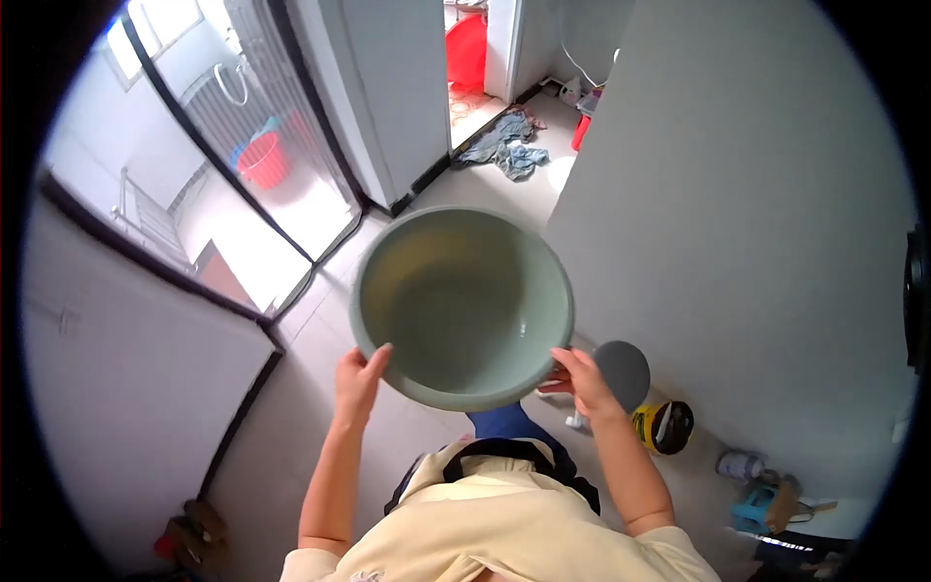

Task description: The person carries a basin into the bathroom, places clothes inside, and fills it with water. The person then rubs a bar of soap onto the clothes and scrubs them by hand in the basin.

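A large round grey-green plastic basin (456, 291) is held out in front of my body, its open side facing up toward me. My left hand (360, 380) grips the near left rim, thumb over the edge. On the near right rim, my right hand (579, 378) has its thumb on top and fingers beneath. Nothing shows inside the basin apart from a yellowish tint on its upper left wall and a small bright glint at right.
Ahead, crumpled cloths (509, 145) lie on the floor by a doorway. Left, a glass partition (194, 136) shows a red basket (263, 160) behind it. Near the right wall stand a grey round stool (621, 373) and a yellow-black container (663, 428).
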Demonstrator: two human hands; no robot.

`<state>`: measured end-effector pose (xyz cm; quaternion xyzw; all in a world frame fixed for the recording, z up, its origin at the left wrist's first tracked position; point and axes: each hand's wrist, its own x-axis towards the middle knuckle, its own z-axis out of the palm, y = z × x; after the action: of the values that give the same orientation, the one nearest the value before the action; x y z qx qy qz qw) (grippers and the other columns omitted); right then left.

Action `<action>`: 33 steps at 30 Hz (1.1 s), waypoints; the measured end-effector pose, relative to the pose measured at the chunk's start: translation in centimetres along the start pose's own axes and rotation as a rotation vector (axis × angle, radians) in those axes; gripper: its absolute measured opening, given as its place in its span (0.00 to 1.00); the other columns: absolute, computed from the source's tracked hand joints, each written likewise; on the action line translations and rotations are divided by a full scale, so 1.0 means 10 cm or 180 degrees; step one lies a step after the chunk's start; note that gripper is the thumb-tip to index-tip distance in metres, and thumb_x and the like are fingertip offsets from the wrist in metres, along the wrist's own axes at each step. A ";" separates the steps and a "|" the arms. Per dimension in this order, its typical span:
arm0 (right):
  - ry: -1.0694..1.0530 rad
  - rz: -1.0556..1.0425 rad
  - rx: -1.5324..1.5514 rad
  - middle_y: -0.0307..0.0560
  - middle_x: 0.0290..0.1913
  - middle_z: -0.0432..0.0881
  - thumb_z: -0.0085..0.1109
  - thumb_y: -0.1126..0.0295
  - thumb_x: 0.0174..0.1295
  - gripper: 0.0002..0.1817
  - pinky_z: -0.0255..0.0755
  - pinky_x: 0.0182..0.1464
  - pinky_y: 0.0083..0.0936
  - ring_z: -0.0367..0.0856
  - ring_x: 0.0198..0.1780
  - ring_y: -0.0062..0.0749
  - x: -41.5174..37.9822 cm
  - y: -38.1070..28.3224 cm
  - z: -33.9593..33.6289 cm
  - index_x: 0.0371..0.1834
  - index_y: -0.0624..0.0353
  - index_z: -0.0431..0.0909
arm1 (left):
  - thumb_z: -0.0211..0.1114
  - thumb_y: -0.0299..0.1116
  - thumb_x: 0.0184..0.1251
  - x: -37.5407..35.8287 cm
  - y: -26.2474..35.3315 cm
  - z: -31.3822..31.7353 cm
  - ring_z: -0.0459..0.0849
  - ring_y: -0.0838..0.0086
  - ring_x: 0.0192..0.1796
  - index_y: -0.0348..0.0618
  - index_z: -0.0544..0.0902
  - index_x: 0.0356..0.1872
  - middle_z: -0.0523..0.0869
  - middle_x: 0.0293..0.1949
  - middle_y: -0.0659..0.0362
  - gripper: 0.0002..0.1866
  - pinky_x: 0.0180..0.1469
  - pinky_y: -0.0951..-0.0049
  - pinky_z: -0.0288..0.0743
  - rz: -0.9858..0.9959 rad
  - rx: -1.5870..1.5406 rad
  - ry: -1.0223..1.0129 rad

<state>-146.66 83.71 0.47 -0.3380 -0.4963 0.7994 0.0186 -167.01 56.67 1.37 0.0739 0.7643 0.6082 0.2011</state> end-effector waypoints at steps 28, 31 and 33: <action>0.0730 0.0229 -0.0226 0.47 0.42 0.80 0.51 0.56 0.66 0.22 0.77 0.42 0.28 0.81 0.38 0.32 5.72 -3.32 0.35 0.51 0.65 0.73 | 0.64 0.40 0.60 6.53 1.25 1.10 0.80 0.77 0.32 0.29 0.81 0.39 0.84 0.33 0.58 0.20 0.37 0.74 0.74 -0.0675 -0.0260 -0.0336; 0.1366 0.0094 0.0096 0.48 0.44 0.80 0.49 0.58 0.66 0.21 0.78 0.44 0.29 0.81 0.40 0.33 5.92 -3.81 0.09 0.52 0.67 0.72 | 0.65 0.42 0.58 7.50 1.49 1.69 0.80 0.77 0.31 0.27 0.81 0.35 0.84 0.28 0.55 0.21 0.35 0.72 0.73 -0.0430 0.0579 -0.0907; 0.1808 -0.0196 0.0337 0.46 0.42 0.81 0.48 0.58 0.65 0.19 0.79 0.41 0.30 0.82 0.40 0.31 6.01 -3.91 -0.13 0.49 0.62 0.74 | 0.66 0.45 0.57 7.95 1.79 2.14 0.80 0.73 0.30 0.28 0.82 0.34 0.84 0.26 0.53 0.23 0.34 0.68 0.73 -0.0171 0.0986 -0.1286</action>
<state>-204.23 126.55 0.25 -0.5317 -0.4388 0.6966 0.1987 -233.08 108.88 -2.57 0.2035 0.7944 0.4512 0.3521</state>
